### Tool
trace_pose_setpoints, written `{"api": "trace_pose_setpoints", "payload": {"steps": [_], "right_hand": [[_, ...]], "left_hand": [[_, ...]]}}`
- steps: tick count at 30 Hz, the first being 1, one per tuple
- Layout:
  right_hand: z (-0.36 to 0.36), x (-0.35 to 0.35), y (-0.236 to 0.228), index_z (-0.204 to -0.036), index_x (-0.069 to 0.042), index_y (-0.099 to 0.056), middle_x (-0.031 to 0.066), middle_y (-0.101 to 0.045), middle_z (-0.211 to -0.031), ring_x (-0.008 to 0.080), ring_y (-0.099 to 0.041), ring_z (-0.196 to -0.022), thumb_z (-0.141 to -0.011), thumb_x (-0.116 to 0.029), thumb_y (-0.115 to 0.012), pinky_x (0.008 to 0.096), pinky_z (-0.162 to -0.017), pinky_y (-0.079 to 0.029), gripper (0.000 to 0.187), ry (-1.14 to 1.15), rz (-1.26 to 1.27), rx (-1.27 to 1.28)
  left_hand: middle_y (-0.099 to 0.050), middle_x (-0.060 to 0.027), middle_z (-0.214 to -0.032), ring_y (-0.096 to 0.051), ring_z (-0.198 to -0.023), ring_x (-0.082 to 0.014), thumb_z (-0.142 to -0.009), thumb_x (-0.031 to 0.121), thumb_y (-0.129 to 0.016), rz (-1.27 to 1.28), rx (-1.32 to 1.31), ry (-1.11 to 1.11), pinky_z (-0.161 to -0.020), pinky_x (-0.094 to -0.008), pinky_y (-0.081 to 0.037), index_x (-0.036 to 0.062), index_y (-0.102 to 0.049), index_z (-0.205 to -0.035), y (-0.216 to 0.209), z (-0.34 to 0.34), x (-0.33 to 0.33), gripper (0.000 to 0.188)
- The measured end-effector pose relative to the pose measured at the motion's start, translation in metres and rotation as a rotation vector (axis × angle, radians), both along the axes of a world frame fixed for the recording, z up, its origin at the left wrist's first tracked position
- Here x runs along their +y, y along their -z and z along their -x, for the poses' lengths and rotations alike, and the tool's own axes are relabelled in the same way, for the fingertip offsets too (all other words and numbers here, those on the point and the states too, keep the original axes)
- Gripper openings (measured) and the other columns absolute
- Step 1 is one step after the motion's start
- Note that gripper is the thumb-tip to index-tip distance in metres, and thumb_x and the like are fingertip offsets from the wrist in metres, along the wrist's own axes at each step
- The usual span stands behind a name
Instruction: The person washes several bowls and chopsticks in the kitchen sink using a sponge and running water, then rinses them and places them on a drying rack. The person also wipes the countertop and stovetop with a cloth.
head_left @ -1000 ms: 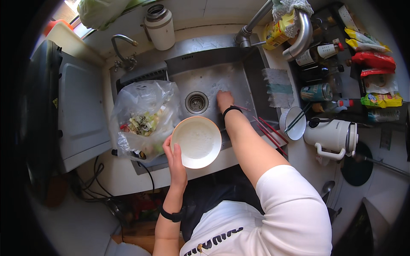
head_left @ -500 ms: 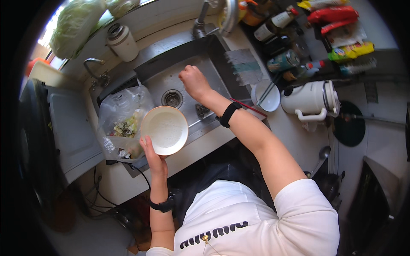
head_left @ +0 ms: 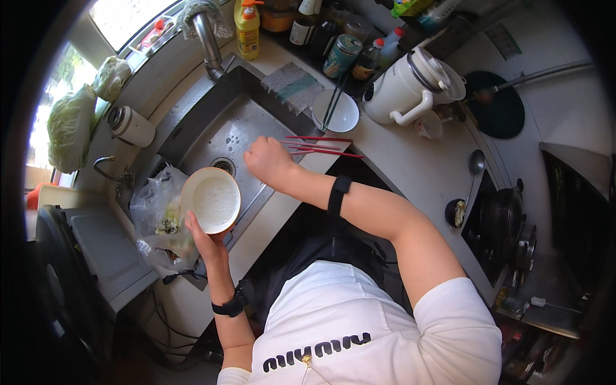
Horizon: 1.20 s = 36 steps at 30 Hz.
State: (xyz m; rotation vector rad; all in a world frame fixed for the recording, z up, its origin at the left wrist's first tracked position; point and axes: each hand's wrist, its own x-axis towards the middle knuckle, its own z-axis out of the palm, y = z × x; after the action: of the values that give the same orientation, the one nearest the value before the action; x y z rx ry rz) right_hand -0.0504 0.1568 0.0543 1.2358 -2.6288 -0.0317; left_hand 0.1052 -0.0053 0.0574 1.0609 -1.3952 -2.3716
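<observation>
Right hand (head_left: 269, 160) nearer chopsticks (head_left: 324, 138), grasp unclear

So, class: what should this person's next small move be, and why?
Probably shift the bowl toward the sink drain: the left hand holds it beside the clear bag of food scraps, and any drips would be better caught over the drain.
</observation>
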Motion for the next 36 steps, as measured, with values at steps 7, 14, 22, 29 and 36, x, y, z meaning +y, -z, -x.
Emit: {"api": "trace_pose_setpoints", "payload": {"steps": [7, 14, 22, 29, 36], "right_hand": [[0.036, 0.061, 0.077, -0.077, -0.006, -0.067, 0.0117, -0.064, -0.076, 0.0262, -0.06, -0.074, -0.075, -0.015, -0.058, 0.0358, -0.059, -0.049, 0.012, 0.238, -0.147, -0.082], [0.045, 0.083, 0.09, -0.085, -0.004, -0.065, 0.0128, -0.064, -0.081, 0.0284, -0.064, -0.078, -0.077, -0.012, -0.057, 0.0376, -0.059, -0.054, 0.014, 0.413, -0.089, -0.159], [0.065, 0.115, 0.03, -0.09, -0.001, -0.055, 0.0208, -0.062, -0.087, 0.0374, -0.063, -0.077, -0.084, -0.012, -0.05, 0.0455, -0.065, -0.053, 0.013, 0.499, 0.454, -0.267], [0.13, 0.161, 0.02, -0.113, 0.004, -0.045, 0.0282, -0.061, -0.101, 0.0409, -0.061, -0.091, -0.081, -0.025, -0.06, 0.0462, -0.078, -0.05, 0.046, 0.941, 0.456, -0.517], [0.124, 0.194, 0.031, -0.119, 0.004, -0.041, 0.0283, -0.061, -0.101, 0.0425, -0.06, -0.095, -0.08, -0.012, -0.051, 0.0475, -0.082, -0.048, 0.043, 0.907, 0.5, -0.506]], "left_hand": [[-0.048, -0.009, -0.128, -0.062, -0.1, -0.0277, -0.092, 0.052, -0.042, 0.008, -0.022, 0.016, -0.062, -0.0414, -0.058, 0.017, -0.027, -0.136, 0.001, 0.002, 0.018, 0.058], [-0.04, -0.01, -0.133, -0.057, -0.107, -0.0302, -0.092, 0.051, -0.043, 0.008, -0.016, 0.069, -0.066, -0.0459, -0.058, 0.0155, -0.024, -0.137, -0.003, 0.004, 0.03, 0.06], [-0.043, -0.0102, -0.129, -0.059, -0.104, -0.0289, -0.091, 0.052, -0.044, -0.011, -0.01, 0.106, -0.065, -0.0446, -0.058, 0.0143, -0.028, -0.132, 0.007, 0.013, 0.034, 0.058], [-0.056, -0.0092, -0.121, -0.065, -0.095, -0.0278, -0.092, 0.052, -0.04, 0.017, -0.033, 0.058, -0.06, -0.0417, -0.058, 0.0194, -0.032, -0.134, 0.006, 0.029, 0.05, 0.054], [-0.054, -0.0097, -0.123, -0.065, -0.093, -0.0303, -0.091, 0.054, -0.04, -0.043, -0.094, 0.072, -0.06, -0.0437, -0.057, 0.0204, -0.03, -0.134, 0.005, 0.053, 0.062, 0.055]]}}
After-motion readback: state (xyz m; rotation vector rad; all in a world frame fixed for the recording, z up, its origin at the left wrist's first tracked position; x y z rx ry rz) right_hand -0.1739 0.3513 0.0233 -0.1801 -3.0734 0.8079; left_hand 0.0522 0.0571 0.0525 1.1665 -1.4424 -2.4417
